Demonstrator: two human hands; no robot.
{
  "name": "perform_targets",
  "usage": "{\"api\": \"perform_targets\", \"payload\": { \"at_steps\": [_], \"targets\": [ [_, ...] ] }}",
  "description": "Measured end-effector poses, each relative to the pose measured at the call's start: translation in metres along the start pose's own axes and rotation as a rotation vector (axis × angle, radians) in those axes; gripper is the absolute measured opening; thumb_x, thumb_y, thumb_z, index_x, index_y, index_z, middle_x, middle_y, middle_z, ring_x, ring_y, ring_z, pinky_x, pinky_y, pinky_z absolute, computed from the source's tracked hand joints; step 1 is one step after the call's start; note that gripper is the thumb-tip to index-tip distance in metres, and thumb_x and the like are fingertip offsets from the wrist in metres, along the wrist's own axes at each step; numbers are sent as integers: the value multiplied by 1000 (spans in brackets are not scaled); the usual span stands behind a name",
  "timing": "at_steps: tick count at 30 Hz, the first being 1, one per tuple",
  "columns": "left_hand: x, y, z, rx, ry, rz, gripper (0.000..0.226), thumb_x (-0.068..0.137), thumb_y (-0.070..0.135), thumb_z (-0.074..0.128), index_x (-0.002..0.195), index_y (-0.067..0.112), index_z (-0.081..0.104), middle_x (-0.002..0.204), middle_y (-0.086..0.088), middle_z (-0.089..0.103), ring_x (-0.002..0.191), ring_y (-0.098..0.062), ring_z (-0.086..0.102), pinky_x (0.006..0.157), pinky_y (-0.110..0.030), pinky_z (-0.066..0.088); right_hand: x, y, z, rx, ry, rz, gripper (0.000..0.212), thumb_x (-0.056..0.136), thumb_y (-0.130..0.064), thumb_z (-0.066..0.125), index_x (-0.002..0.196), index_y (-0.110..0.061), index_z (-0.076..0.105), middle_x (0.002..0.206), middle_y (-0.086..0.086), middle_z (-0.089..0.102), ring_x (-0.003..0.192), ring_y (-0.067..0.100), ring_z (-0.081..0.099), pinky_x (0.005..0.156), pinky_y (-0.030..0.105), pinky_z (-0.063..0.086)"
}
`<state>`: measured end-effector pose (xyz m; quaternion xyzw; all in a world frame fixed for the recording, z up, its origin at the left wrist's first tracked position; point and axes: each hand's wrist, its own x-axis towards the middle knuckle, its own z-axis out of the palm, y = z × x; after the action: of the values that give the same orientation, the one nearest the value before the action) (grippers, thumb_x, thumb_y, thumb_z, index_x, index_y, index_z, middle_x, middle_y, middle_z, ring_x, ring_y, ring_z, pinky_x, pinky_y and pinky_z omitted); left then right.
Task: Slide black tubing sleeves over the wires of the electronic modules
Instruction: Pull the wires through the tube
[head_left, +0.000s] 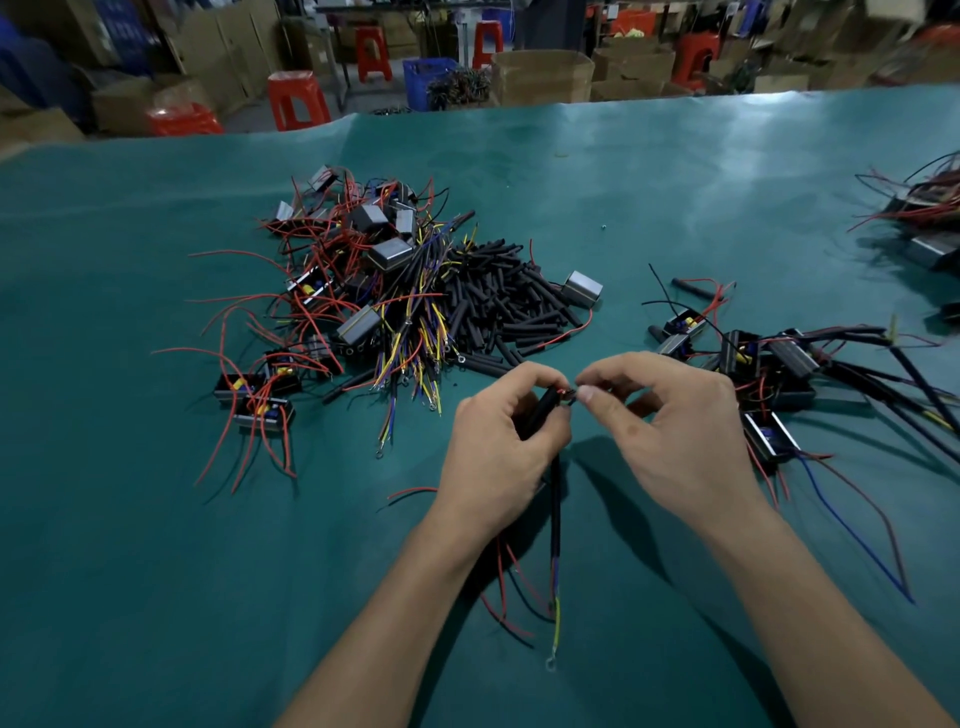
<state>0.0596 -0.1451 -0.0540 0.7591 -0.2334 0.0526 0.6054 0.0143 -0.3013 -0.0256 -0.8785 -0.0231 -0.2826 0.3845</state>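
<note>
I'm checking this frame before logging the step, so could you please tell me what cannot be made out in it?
- Head view: the left hand curls round the black sleeve, hiding how far the wires are in.
- The wire ends pinched by the right hand are too small to count.
- The module behind these wires is hidden under the left forearm.
- The pile at the right edge is cut off.
- Background boxes and red stools are blurred.

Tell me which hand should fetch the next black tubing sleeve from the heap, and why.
Left, probably. The left hand sits nearer the heap of short black tubing sleeves, just beyond it. It must first release the black sleeve it grips. The right hand pinches the wire ends.
</note>
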Motion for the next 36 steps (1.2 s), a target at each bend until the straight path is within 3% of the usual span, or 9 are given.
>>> {"api": "perform_targets", "payload": {
  "at_steps": [6, 12, 17, 20, 24, 30, 36],
  "targets": [
    [2, 0, -1, -3, -31, -9, 11, 87, 19, 76, 92, 25, 67, 56, 6, 43, 54, -10, 34, 52, -30, 31, 0, -1, -3, -66, -47, -40, 7, 89, -13, 76, 89, -19, 74, 82, -12, 68, 78, 7, 62, 69, 15, 45],
    [1, 0, 0, 32, -17, 8, 6, 90, 18, 68, 92, 23, 66, 56, 7, 45, 53, -8, 36, 53, -24, 33, -2, -3, 0, -198, -14, -160, 4, 90, -10, 75, 91, -12, 72, 87, -6, 66, 81, 20, 61, 74, 40, 53],
    [2, -1, -1, 45, -32, 11, 6, 93, 19, 64, 94, 24, 65, 56, 9, 42, 53, -10, 35, 52, -24, 31, -6, -8, 4, -289, 9, -197, 5, 91, -7, 72, 90, -8, 67, 88, 0, 64, 81, 26, 56, 74, 34, 45],
    [2, -1, -1, 120, -26, 47, 6, 94, 21, 64, 96, 22, 69, 61, 12, 51, 56, -6, 43, 57, -22, 35, -6, -9, 4, -310, -20, -156, 4, 94, -11, 67, 92, -9, 65, 89, 0, 62, 82, 26, 55, 73, 34, 43],
    [1, -2, -2, 176, -6, 43, 6, 95, 26, 65, 98, 24, 69, 67, 14, 58, 62, -7, 50, 62, -30, 44, -5, -7, 8, -247, -103, -37, 7, 98, -19, 61, 95, -13, 63, 91, -4, 60, 83, 21, 56, 75, 40, 48],
    [0, 0, -2, 193, -28, 51, 6, 95, 25, 65, 97, 22, 70, 73, 6, 66, 69, -15, 59, 69, -39, 51, 0, -1, 2, -86, -206, 111, 9, 98, -19, 63, 90, -22, 63, 83, -11, 63, 80, 8, 59, 69, 20, 42],
    [0, 0, -2, 220, -40, 61, 9, 95, 28, 62, 96, 23, 69, 71, 8, 63, 66, -12, 56, 67, -39, 50, 2, 2, -1, -56, -298, 228, 17, 100, -27, 61, 83, -29, 61, 70, -6, 63, 64, 7, 55, 59, 20, 42]
  ]
}}
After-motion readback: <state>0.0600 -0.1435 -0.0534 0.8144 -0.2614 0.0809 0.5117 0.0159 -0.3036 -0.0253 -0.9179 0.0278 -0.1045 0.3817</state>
